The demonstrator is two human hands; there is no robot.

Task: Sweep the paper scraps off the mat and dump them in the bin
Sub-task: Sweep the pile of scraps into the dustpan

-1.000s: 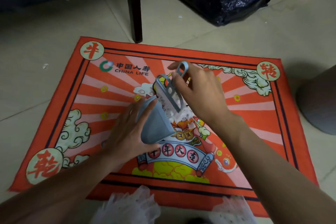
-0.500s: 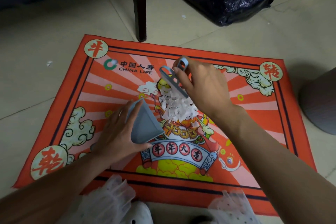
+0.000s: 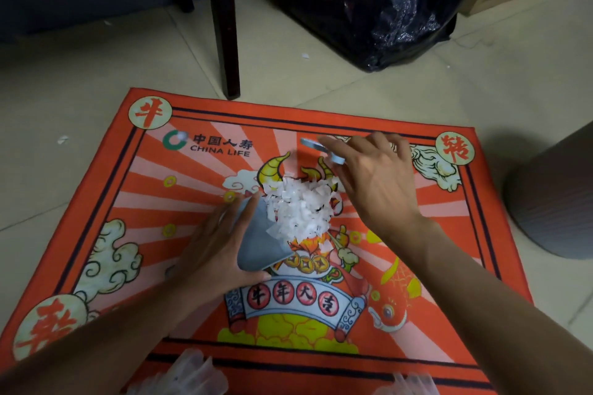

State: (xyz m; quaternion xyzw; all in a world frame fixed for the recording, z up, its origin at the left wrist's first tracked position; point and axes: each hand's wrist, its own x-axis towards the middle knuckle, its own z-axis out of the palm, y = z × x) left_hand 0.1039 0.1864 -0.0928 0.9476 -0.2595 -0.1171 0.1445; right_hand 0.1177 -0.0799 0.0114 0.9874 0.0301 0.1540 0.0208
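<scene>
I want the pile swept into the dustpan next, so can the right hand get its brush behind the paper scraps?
Probably yes: the right hand holds the small brush just beyond the paper scraps, nothing between.

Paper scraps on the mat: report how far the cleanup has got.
Done: the paper scraps are gathered into one pile mid-mat. In hand: the left hand holds the grey dustpan against the pile's edge, a few scraps on it; the right hand holds the small brush beyond the pile. Left: sweep the rest in, then dump it into the grey bin.
</scene>
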